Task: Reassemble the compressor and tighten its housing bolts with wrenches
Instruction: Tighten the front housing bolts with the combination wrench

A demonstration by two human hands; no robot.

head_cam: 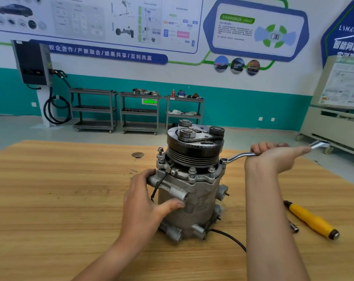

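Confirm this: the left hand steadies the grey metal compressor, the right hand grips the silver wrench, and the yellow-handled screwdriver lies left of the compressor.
One error. The head view shows the yellow-handled screwdriver lying right of the grey metal compressor, not left. The left hand steadying it and the right hand gripping the silver wrench are correct.

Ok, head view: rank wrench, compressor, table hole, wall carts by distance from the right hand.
1. wrench, gripped in the right hand
2. compressor, just to its left
3. table hole, left beyond the compressor
4. wall carts, across the floor
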